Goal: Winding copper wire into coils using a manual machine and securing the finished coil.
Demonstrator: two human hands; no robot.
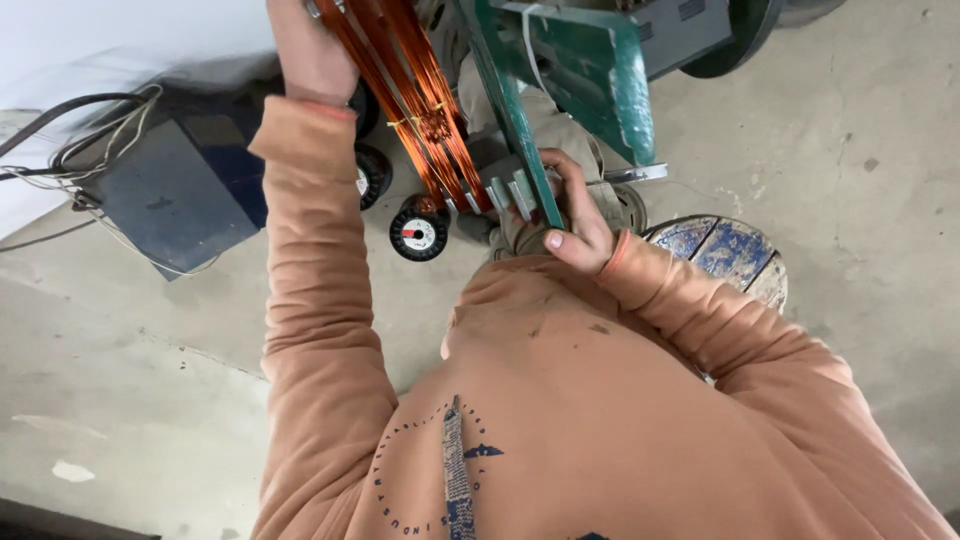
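Observation:
A long coil of copper-coloured wire (405,85) runs diagonally across the top, held on a green metal winding frame (585,70). My left hand (310,50) reaches up at the top edge and grips the upper end of the coil. Lower down, my right hand (572,215) is closed around the grey metal former pieces (510,192) at the coil's lower end, next to the green frame bar. Both arms are in orange sleeves.
Black wire spools (418,235) lie on the concrete floor under the coil. A dark blue box (170,190) with loose cables (80,150) sits at left. A round wooden stool with worn blue paint (725,250) is at right.

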